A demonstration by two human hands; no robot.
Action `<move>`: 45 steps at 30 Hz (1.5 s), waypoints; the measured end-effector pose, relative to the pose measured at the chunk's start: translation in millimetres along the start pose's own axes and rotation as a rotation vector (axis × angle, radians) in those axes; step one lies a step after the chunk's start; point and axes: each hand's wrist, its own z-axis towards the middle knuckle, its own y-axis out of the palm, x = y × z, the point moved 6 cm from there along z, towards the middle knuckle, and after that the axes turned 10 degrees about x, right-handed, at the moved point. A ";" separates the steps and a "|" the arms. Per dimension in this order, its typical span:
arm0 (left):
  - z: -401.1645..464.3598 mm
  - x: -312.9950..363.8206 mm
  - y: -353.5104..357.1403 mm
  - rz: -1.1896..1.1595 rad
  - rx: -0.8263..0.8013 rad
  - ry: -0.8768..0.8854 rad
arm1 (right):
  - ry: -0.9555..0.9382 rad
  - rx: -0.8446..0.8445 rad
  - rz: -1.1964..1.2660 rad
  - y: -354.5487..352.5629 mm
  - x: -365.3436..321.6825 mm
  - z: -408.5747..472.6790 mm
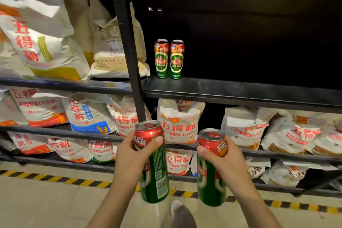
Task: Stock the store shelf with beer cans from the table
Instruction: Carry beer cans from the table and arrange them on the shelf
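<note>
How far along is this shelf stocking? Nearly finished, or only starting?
Only starting, it seems. Done: two cans stand upright side by side at the left end of the dark shelf. In hand: the left hand grips one can and the right hand another, both below the shelf. Left: placing these; the shelf is otherwise bare. The table is out of view.

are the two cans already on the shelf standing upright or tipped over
Upright. The two cans on the shelf stand side by side on their bases on the black shelf board, tops up, labels reading level.
</note>
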 end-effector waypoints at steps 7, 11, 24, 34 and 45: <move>91.4 18.1 48.3 0.034 0.016 0.088 | -0.058 -0.060 -0.008 33.0 -26.4 109.7; 134.8 36.6 76.1 0.020 0.041 0.136 | -0.110 -0.102 -0.033 50.7 -44.2 163.4; 242.7 62.0 113.2 0.017 0.056 0.190 | -0.222 -0.080 -0.013 92.1 -75.6 264.2; 288.8 67.7 124.1 -0.042 -0.008 0.283 | -0.323 -0.029 0.030 123.0 -94.2 295.0; 310.8 57.6 134.0 -0.056 -0.066 0.332 | -0.305 0.016 -0.005 143.5 -80.0 322.5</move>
